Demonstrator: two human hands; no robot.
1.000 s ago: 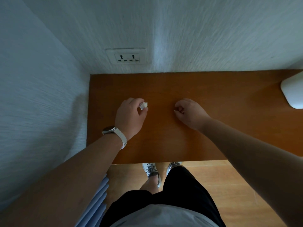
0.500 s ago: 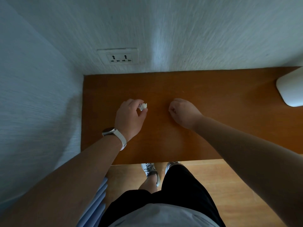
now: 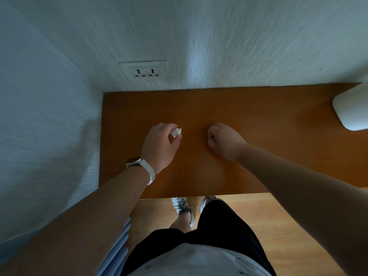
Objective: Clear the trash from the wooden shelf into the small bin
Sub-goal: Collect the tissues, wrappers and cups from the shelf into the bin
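The wooden shelf point(image 3: 249, 108) runs along the wall in front of me. My left hand point(image 3: 159, 148), with a white-strapped watch on the wrist, pinches a small crumpled white paper scrap point(image 3: 176, 132) between thumb and fingertips just above the shelf. My right hand point(image 3: 225, 142) is beside it, curled into a fist over the shelf; whether anything is inside the fist is hidden. No bin is in view.
A white rounded object point(image 3: 352, 110) sits on the shelf at the far right, cut off by the frame edge. A double wall socket point(image 3: 145, 72) is above the shelf's left end. A wall closes the left side. My legs and shoes point(image 3: 183, 208) stand on wooden floor below.
My right hand has drawn slightly left and its fingers have curled tighter into a fist. My left hand keeps the paper scrap in nearly the same place.
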